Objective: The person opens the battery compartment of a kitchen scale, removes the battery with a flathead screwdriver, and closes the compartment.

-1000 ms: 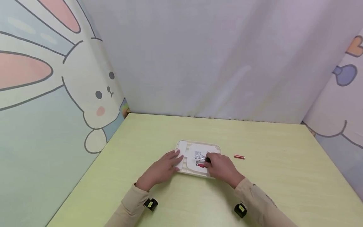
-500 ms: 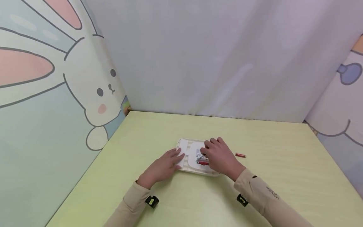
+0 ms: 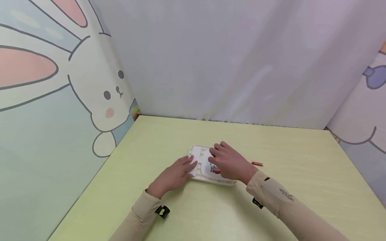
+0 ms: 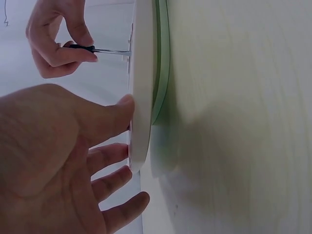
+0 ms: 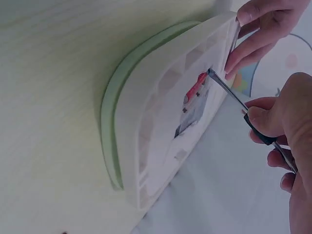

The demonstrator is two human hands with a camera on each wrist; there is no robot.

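Note:
A white plastic device [image 3: 211, 181] lies on the table, its underside up, with a green layer [image 5: 109, 131] beneath. In its uncovered battery compartment sits a red battery [image 5: 195, 88]. My right hand [image 3: 232, 164] pinches a small screwdriver [image 5: 229, 91] by its black grip, thumb against curled fingers. The metal tip is right at one end of that battery in the right wrist view. With extended fingers, my left hand [image 3: 172, 175] presses on the device's left part, over a white strip [image 3: 196, 154]; its thumb [image 4: 117, 114] touches near the edge.
Another red battery [image 3: 257, 163] lies loose on the pale yellow-green table [image 3: 295, 187], right of the device. Behind the table hangs a plain light curtain [image 3: 211, 60]. A rabbit-print panel [image 3: 90, 83] stands along the left side.
My right hand has risen and turned over the compartment, bringing the screwdriver from nearly flat to steeper. My left hand stays on the device. The head view has shifted slightly.

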